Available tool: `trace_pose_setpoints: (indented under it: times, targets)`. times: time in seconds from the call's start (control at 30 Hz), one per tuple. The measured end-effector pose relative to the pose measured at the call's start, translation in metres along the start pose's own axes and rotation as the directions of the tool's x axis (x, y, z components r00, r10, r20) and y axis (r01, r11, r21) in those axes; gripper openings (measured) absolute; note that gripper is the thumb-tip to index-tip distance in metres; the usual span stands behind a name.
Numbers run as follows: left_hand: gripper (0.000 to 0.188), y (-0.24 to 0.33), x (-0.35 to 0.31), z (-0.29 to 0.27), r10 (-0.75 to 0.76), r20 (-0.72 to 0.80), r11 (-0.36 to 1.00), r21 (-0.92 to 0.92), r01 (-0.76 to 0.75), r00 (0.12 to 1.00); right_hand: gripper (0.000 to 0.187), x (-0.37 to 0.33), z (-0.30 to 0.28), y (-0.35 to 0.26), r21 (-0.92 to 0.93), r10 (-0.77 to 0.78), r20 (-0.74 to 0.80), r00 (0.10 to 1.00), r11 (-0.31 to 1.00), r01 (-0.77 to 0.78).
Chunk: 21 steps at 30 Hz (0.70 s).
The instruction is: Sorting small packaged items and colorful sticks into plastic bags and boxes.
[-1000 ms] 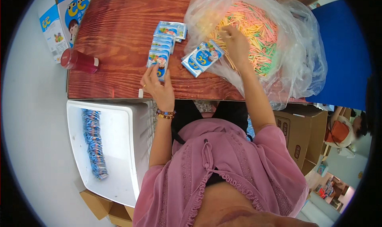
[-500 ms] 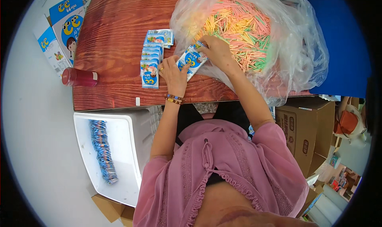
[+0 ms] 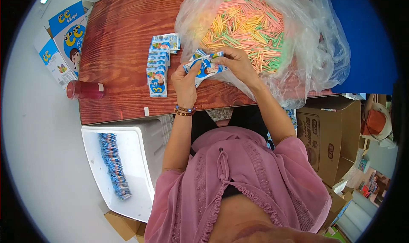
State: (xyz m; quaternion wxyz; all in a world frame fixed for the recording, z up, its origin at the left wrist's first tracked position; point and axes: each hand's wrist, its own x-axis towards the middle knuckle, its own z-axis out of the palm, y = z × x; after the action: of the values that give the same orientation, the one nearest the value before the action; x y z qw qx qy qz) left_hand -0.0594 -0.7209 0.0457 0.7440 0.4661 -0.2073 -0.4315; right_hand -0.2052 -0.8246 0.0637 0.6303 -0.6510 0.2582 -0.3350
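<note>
Head view, looking down on a red-brown wooden tabletop (image 3: 123,38) that fills the upper middle of the frame. Both hands meet just above the centre: the left hand (image 3: 186,82) is closed around the lower end of a small blue-and-white packet (image 3: 203,66), while the right hand (image 3: 235,63) pinches its upper end between thumb and fingertips, so the packet lies tilted between them, held just above the tabletop's near edge. Immediately to the right of the hands, in the upper right, sits a large clear plastic bag (image 3: 306,51) heaped with thin coloured sticks (image 3: 247,25) in pink, yellow, green and orange; the right hand lies against the bag's near side. Left of the hands, a row of matching packets (image 3: 158,68) lies overlapped in a column on the tabletop, and further left rests a red bottle (image 3: 84,89) on its side. At lower left, below the tabletop's edge, a white bin (image 3: 140,166) holds a long line of similar packets (image 3: 114,166). Cardboard boxes (image 3: 328,136) stand at the right. The step in hand appears to be the handling of a single packet at the mouth of the bag, either opening it or readying it for sticks; whether it is open or sealed cannot be told. The next move would call for a firm pinch on the packet's end by one hand while the other works the opening without crushing it.
</note>
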Motion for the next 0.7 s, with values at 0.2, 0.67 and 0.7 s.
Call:
trace_pose_setpoints:
  times: [0.2,0.67,0.7]
  targets:
    - [0.014,-0.004,-0.009,0.002,0.057,-0.014,0.998,0.029,-0.056,0.998,0.016,-0.009,0.001,-0.013,-0.022,0.034,0.019,0.999,0.999,-0.034]
    - [0.015,-0.004,-0.018,0.009,0.024,-0.073,0.999,-0.026,-0.025,0.997,0.012,-0.014,0.009,-0.025,0.056,0.116,-0.002,0.993,0.992,-0.116]
    - [0.015,-0.005,-0.019,0.009,0.022,-0.071,0.999,-0.026,-0.024,0.997,0.013,-0.014,0.008,-0.019,0.05,0.102,-0.011,0.995,0.994,-0.102]
